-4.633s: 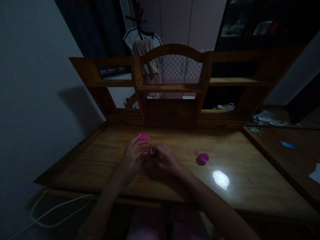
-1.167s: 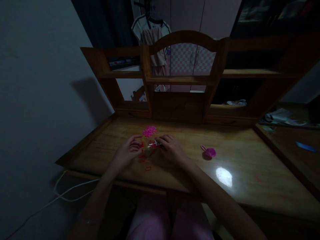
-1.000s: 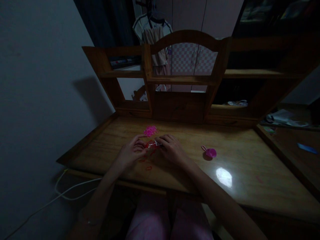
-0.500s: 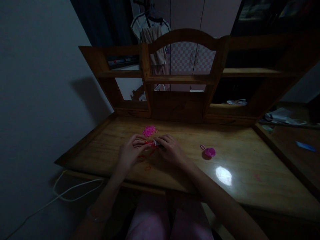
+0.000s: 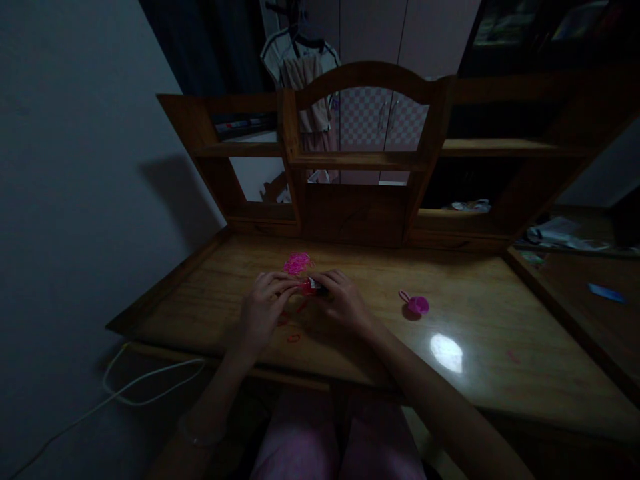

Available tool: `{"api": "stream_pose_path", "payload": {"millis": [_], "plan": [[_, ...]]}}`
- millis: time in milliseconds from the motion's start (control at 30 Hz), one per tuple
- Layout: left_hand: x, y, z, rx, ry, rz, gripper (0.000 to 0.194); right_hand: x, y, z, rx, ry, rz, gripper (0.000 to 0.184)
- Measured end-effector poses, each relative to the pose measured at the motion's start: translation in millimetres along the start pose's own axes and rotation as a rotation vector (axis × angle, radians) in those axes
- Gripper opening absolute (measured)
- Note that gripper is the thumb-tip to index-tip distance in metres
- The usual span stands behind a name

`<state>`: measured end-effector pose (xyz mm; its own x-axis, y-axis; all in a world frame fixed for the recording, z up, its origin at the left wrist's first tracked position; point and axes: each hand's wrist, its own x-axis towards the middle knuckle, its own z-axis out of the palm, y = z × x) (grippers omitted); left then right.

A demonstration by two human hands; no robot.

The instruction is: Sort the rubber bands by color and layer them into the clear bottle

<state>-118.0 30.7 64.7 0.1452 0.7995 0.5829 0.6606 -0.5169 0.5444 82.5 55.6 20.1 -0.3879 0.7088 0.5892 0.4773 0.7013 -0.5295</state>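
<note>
Between my two hands, just above the wooden desk, is a small red object with a white patch (image 5: 309,286); its exact kind is too dark to make out. My left hand (image 5: 261,310) pinches its left end between thumb and fingertips. My right hand (image 5: 346,303) is closed around the right end, hiding part of it. Just beyond my fingers lies a pile of small bright pink pieces (image 5: 297,262). On the desk nearer to me are a thin red loop (image 5: 293,338) and another red piece (image 5: 283,320), partly behind my left hand.
A small pink cup with a loop handle (image 5: 417,305) lies to the right on the desk (image 5: 370,267). Wooden shelves (image 5: 357,160) rise along its back edge. A white cable (image 5: 145,383) hangs at the left front, beside the wall.
My left fingertips have shifted slightly on the red object, and its white patch faces the camera a little differently. My right hand stays nearly in place. The view has moved slightly.
</note>
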Motion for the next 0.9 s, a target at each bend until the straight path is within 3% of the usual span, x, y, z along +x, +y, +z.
{"api": "stream_pose_path", "payload": {"millis": [100,300,533,700,900], "plan": [[1.1,-5.9,-3.7,0.064,0.000,0.052,0.017,0.2,-0.8,0.0,0.000,0.008,0.010,0.055],[-6.4,-31.1,1.1,0.102,0.057,-0.080,0.025,1.3,-3.2,-5.1,-0.021,0.079,0.111,0.048],[-9.6,-64.2,38.0,0.217,-0.402,0.133,0.048,2.8,6.1,-7.7,-0.009,0.229,0.259,0.043],[0.2,-69.4,55.4,0.230,-0.468,0.133,0.046,3.9,11.5,-8.7,-0.042,0.258,0.304,0.044],[17.4,-61.0,56.6,0.080,-0.550,0.154,0.040,3.0,9.4,-6.7,-0.080,0.240,0.307,0.041]]}}
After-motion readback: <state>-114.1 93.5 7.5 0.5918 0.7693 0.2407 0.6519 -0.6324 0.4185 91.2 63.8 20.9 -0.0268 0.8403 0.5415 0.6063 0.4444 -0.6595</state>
